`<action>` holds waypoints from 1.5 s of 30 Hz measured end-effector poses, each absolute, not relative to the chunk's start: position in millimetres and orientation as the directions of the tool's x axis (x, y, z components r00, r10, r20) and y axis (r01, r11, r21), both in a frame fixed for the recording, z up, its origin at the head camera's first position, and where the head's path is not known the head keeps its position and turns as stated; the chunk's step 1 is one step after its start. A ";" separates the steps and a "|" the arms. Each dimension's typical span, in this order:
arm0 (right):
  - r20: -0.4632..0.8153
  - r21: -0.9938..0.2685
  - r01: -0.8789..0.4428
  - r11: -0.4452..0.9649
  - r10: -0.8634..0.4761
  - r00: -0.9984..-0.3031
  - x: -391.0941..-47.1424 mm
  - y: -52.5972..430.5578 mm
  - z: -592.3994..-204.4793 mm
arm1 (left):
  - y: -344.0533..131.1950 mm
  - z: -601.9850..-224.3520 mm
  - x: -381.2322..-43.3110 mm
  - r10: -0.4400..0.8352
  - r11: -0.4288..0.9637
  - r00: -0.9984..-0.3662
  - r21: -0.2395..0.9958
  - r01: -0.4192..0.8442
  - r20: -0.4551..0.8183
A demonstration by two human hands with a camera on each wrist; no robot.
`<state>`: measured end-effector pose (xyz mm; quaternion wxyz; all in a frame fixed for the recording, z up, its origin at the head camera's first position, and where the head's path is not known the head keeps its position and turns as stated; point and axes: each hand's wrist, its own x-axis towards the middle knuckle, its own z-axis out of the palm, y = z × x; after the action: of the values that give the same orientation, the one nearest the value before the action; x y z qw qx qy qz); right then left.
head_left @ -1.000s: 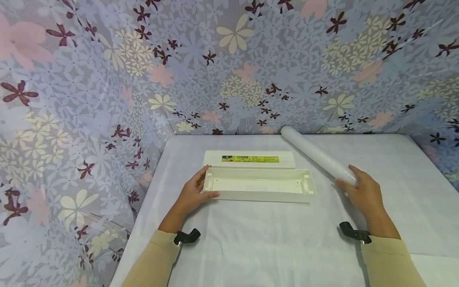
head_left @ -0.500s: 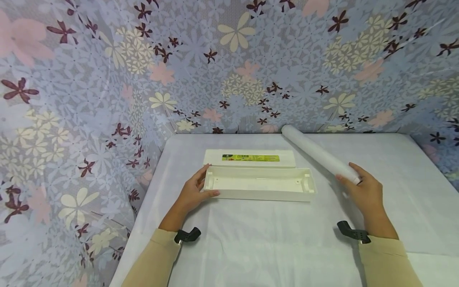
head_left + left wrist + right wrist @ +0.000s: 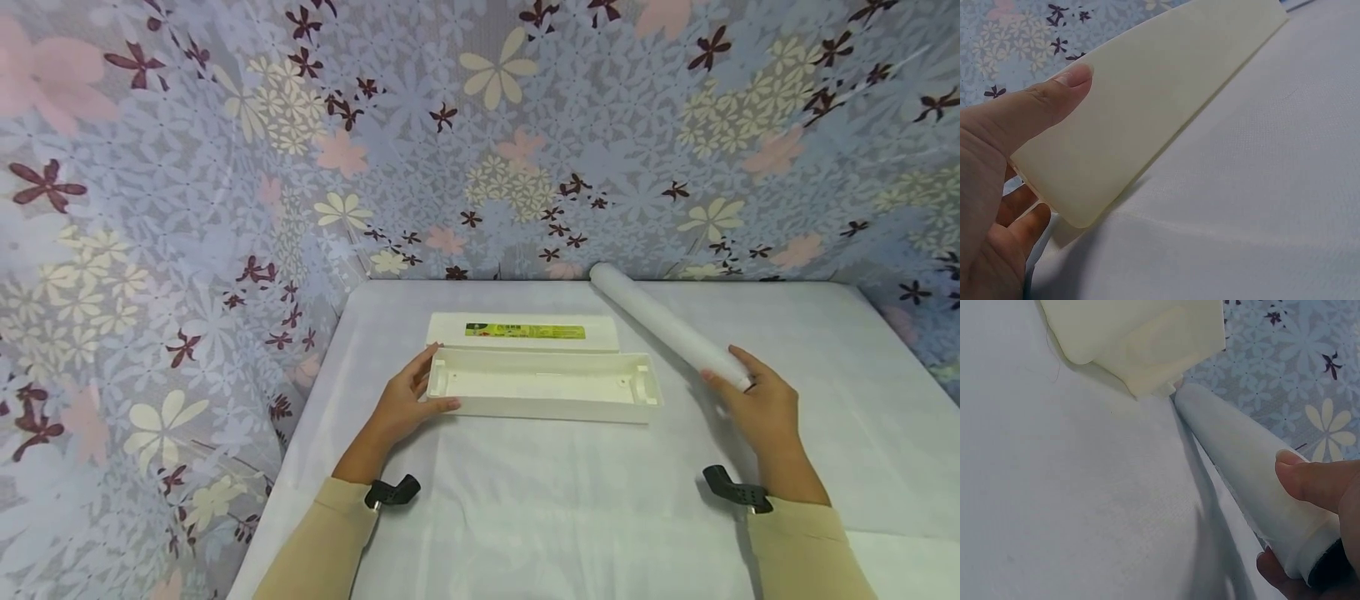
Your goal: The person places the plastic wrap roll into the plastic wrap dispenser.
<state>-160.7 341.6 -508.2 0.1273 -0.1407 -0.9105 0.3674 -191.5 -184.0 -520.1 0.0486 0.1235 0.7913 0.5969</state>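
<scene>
My left hand [image 3: 405, 400] grips the left end of a long cream-white plastic box [image 3: 551, 408], its thumb on the front wall and its fingers around the end. The box lies open side up, and inside it each end has a small holder. On the right, my right hand [image 3: 765, 408] holds the near end of a roll of clear plastic wrap [image 3: 667, 325]. In the right wrist view the thumb lies on top of the roll [image 3: 1241, 469], with fingers beneath and the dark hollow core facing me. The roll slants away toward the back of the table.
Just behind the box lies a matching white lid [image 3: 450, 329] with a green and yellow label [image 3: 525, 331]. Everything sits on a table with a white cloth [image 3: 570, 500]. Flower-patterned fabric [image 3: 420, 125] rises along the back and left sides.
The near end of the roll has turned slightly in my right hand, so its dark core now shows. My left hand and the box stay in place.
</scene>
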 end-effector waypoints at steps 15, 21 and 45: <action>0.092 -0.730 0.209 0.651 0.397 -0.913 -156.2 337.3 -503.6 | -184.8 -520.6 -191.1 0.251 0.283 -0.966 0.951 0.128 0.055; 0.069 -0.764 0.224 0.605 0.422 -0.904 -156.3 339.1 -502.9 | -185.6 -520.9 -189.2 0.246 0.260 -0.968 0.959 0.114 0.048; 0.017 -0.956 0.145 0.255 0.542 -0.840 -161.8 335.3 -498.6 | -185.3 -524.0 -193.6 0.275 0.225 -0.960 0.968 0.109 0.044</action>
<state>-161.8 335.3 -498.6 0.1747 -0.2223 -0.7728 0.5682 -193.6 -185.3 -524.0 0.0682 0.1232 0.7795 0.6103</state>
